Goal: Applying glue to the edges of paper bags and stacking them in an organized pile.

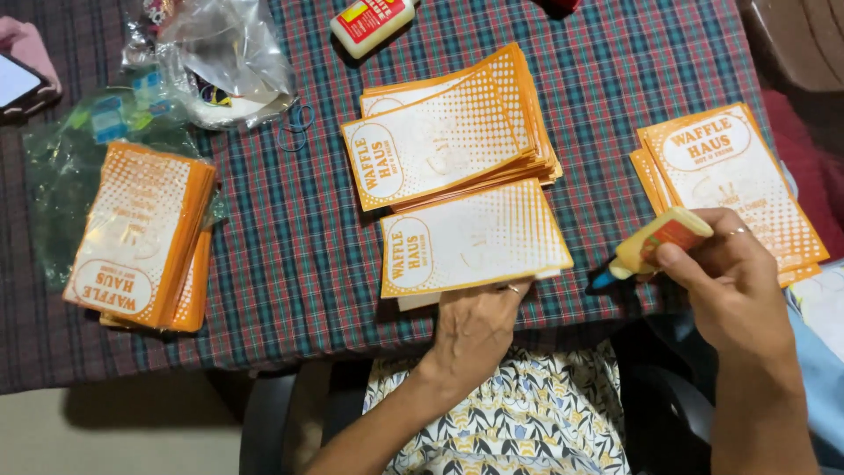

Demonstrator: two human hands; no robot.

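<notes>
At the near edge of the checked tablecloth [290,255], my left hand [475,330] is pinning down a single orange-and-white paper sleeve [473,239], fingertips tucked under its lower edge, the rest of the hand hanging off the table. It's closed lightly on that edge, more a press than a grasp. The sleeve looks thin and light, floppy at the corners, the sort of thing that creases if pinched hard, so I'd judge the flat edge the right place to hold it.

My right hand [738,286] is wrapped around a small yellow glue bottle [655,242], thumb along the side, blue tip pointing down and left toward the sleeve's right corner, just beside it but not touching. The bottle seems soft enough to squeeze, and light.

Behind the sleeve sits a fanned stack of sleeves [457,132], touching it. Another stack [734,176] lies beyond my right hand, a third stack [145,237] well off to the left on clear plastic bags [220,53].
</notes>
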